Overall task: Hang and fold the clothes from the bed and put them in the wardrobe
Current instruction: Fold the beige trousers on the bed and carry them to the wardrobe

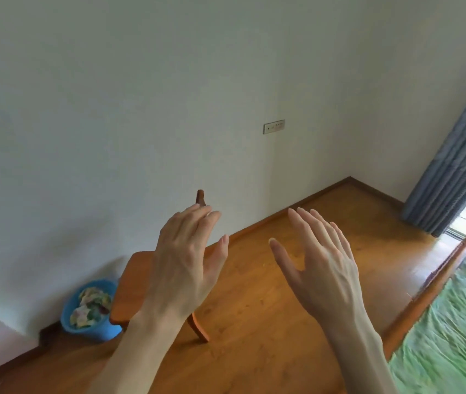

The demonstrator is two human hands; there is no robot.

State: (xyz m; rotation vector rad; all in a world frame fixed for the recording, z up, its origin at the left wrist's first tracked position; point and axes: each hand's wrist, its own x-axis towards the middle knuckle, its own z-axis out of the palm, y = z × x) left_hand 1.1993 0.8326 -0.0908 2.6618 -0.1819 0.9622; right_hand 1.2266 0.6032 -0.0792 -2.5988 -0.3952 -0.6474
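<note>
**A:** What is cut off or hard to make out?

**B:** The bed (453, 317) shows only as a corner at the lower right of the frame: a green, wrinkled cover and a wooden side rail, the rest running out of view. No loose clothes can be picked out on the part that shows. A wooden chair (132, 282) at lower centre-left is largely hidden behind the left forearm; its seat, one leg and the tip of its back post show. A blue bin (89, 314) by the wall at lower left holds crumpled, pale patterned stuff; whether paper or cloth I cannot tell. A blue curtain (453, 166) hangs at the right edge, cut off at the top. A small wall plate (274, 126) sits on the white wall at centre; its details are too small to read.

**A:** And the hands?

**B:** Both are raised in the middle of the frame, backs toward the camera, over the wooden floor (254, 322). The left hand (183, 263) has its fingers straight and loosely spread, thumb out, holding nothing. The right hand (320, 265) is likewise spread wide with fingers extended, touching nothing. They are apart from each other, with floor visible between them.
</note>
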